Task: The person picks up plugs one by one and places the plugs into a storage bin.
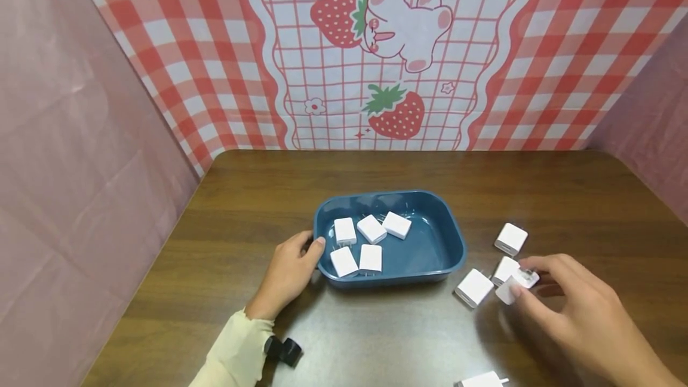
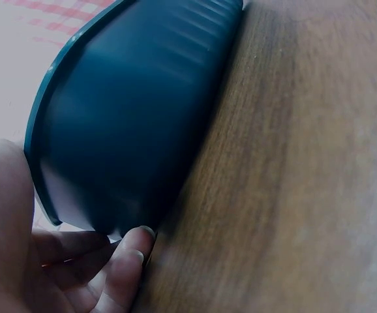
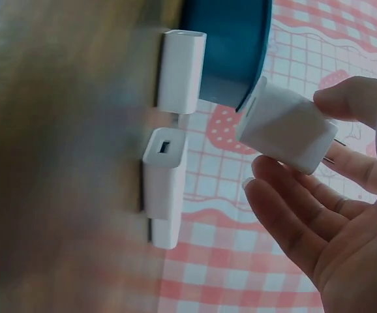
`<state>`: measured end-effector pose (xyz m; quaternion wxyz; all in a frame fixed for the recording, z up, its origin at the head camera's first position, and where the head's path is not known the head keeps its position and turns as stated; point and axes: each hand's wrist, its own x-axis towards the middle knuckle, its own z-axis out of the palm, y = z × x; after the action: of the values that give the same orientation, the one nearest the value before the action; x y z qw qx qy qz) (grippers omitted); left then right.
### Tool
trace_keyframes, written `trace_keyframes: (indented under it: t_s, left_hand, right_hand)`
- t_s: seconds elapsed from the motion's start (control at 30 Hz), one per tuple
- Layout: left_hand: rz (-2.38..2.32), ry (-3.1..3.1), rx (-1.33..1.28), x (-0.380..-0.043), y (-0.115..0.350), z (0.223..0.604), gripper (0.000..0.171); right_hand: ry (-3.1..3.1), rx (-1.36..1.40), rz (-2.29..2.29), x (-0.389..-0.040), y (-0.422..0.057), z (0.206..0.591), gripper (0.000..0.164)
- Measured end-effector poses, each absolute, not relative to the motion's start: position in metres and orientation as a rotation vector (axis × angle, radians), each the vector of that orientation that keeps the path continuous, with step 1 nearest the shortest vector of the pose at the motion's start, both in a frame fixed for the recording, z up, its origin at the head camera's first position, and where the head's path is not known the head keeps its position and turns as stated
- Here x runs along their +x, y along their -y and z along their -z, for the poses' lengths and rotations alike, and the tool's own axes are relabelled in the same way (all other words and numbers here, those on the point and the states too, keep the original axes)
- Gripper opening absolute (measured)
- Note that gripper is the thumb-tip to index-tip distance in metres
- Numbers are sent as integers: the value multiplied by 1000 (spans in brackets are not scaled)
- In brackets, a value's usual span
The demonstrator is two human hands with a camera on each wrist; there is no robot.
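My right hand (image 1: 583,309) pinches a white USB charger plug (image 3: 289,125) between thumb and fingers. Two metal prongs stick out of it on the palm side in the right wrist view. In the head view this plug hangs over another white charger (image 1: 504,270) on the table. At the left end of a dark blue plastic tray (image 1: 430,249), my left hand (image 1: 290,267) grips the rim, thumb over the edge and fingers against the outer wall. Several white chargers (image 1: 371,258) lie inside the tray, mostly toward its left side.
Right of the tray rest two more chargers, one farther back (image 1: 511,239) and one closer (image 1: 474,288). Another charger (image 1: 482,380) is cut off by the bottom frame edge. Behind the wooden table (image 1: 258,184) hangs a checked strawberry cloth (image 1: 215,64); pink cloth (image 1: 80,166) flanks it.
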<state>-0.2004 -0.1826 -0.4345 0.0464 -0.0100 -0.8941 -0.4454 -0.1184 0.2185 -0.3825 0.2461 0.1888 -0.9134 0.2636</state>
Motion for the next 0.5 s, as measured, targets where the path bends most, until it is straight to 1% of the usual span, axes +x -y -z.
trace_keyframes:
  t_s: [0.17, 0.37, 0.5]
  left_hand:
    - [1361, 2728, -29, -200, 183, 435, 44]
    - [1362, 2725, -34, -200, 183, 435, 42]
    - [1350, 2725, -40, -199, 183, 434, 41]
  right_hand:
    - [2438, 559, -704, -128, -214, 373, 45]
    - [2409, 616, -686, -143, -205, 363, 46]
    - [2428, 624, -663, -153, -194, 357, 43]
